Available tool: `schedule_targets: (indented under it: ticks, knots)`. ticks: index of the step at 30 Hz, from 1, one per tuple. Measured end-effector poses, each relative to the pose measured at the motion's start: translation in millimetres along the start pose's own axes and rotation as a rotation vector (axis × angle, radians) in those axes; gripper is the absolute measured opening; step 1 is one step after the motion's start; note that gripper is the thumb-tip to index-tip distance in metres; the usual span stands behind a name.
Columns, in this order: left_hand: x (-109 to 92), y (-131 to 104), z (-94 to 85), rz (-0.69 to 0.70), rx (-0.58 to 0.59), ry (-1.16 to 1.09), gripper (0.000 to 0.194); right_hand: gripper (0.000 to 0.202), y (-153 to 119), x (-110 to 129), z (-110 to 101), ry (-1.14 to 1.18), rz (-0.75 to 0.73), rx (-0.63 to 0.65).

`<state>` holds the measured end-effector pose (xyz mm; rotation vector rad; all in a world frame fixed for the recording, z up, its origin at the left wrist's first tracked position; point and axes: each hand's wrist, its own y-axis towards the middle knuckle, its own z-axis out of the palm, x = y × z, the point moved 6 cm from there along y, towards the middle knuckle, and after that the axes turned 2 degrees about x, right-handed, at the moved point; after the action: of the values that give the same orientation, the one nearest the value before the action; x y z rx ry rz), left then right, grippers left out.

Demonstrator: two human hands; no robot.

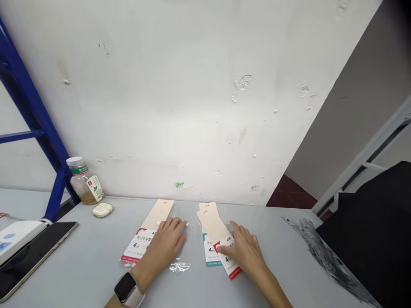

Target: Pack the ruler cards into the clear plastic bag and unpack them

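My left hand (167, 238), with a smartwatch (125, 287) on its wrist, rests palm down, its fingers slightly spread. It partly covers a cream card with a red-and-white label (136, 246). A clear plastic wrapper (180, 267) lies just right of that hand. My right hand (243, 248) has its thumb and fingers apart over a second cream card with a red label (213, 224), the thumb at the label. Under this card, to the left, lies another cream card with a teal-edged label (212, 257).
At the back left stands a clear jar with a white lid (78, 179), a small cream case (102, 210) beside it. A tablet (38, 256) and a white device (19, 237) lie at the left. A black bag (369, 231) is at the right. A wall (180, 107) borders the grey table (90, 265).
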<state>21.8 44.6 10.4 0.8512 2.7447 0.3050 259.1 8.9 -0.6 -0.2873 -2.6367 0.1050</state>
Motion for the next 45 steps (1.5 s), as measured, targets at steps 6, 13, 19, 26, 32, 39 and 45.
schedule_targets:
  ticks: [6,13,19,26,32,39,45]
  knots:
    - [-9,4,6.7,-0.028,0.023,0.012,0.031,0.028,8,-12,-4,0.28,-0.02,0.04]
    - [-9,8,5.2,-0.093,-0.012,-0.125,0.029,0.026,13,-8,5,0.807,-0.086,0.227]
    - [-10,5,2.4,-0.114,-0.023,-0.202,0.028,0.045,11,-4,18,0.936,-0.005,0.295]
    - [-15,-1,16.5,-0.162,0.074,-0.376,0.025,0.046,9,6,29,0.892,-0.131,0.359]
    - [-21,-1,14.3,-0.153,0.089,-0.44,0.024,0.051,5,18,33,1.01,-0.129,0.377]
    - [-25,0,10.2,-0.15,0.083,-0.442,0.025,0.049,6,17,29,0.975,-0.138,0.327]
    - [-27,-1,10.1,-0.169,0.102,-0.431,0.024,0.056,2,22,41,1.016,-0.157,0.337]
